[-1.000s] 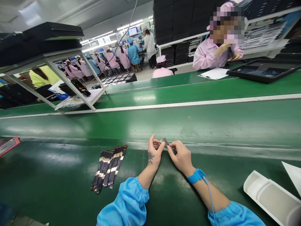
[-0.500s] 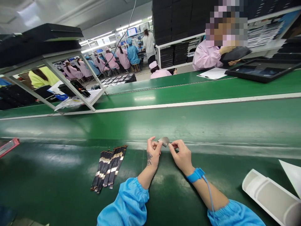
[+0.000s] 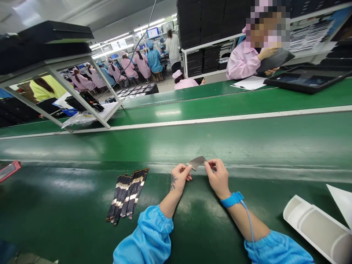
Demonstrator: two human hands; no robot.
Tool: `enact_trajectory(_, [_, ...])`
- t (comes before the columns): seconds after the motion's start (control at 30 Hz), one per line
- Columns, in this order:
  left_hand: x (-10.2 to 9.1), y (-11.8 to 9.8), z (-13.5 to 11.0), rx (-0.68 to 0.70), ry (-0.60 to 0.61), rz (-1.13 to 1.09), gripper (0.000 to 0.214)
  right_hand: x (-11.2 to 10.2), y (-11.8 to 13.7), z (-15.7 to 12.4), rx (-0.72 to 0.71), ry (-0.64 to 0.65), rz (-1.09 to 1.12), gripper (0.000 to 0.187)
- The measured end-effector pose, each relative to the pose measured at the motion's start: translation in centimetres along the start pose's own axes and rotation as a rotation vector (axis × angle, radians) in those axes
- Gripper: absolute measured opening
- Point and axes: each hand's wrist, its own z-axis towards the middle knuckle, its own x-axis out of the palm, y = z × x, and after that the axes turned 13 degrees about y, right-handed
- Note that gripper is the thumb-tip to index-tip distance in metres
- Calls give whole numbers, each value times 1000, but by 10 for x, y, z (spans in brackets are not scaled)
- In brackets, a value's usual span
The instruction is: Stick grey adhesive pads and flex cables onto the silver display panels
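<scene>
A small, thin grey sheet with a dull metallic look is stretched between my two hands, above the green work surface. My left hand pinches its left end between thumb and fingers. At its right end, my right hand grips the upper corner with thumb and forefinger. A blue wrist strap with a cord is around my right wrist. To the left of my hands lies a fanned bundle of black flat flex cables with gold and silver parts, touched by neither hand.
At the right sits a white plastic tray beside a white sheet. A red-edged object lies far left. A metal rack stands beyond. Across the line, a person in pink sits behind a black tray.
The grey sheet was curled up between my fingers and is now flatter and more drawn out. My right hand has moved slightly right and up; the left fingers have closed in on it.
</scene>
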Motion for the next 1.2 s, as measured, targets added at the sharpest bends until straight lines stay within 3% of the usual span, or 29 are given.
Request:
enact_trajectory(0.57, [-11, 0, 3, 25, 36, 20, 30, 0, 0, 3, 125, 29, 73, 34])
enact_trajectory(0.8, [-18, 4, 11, 94, -74, 164, 7, -2, 3, 7, 161, 107, 145, 48])
enact_trajectory(1.0, [-19, -2, 12, 152, -157, 264, 12, 1, -12, 7, 321, 185, 121, 58])
enact_trajectory(1.2, [-23, -3, 12, 145, -129, 248, 15, 3, -13, 7, 451, 196, 275, 51])
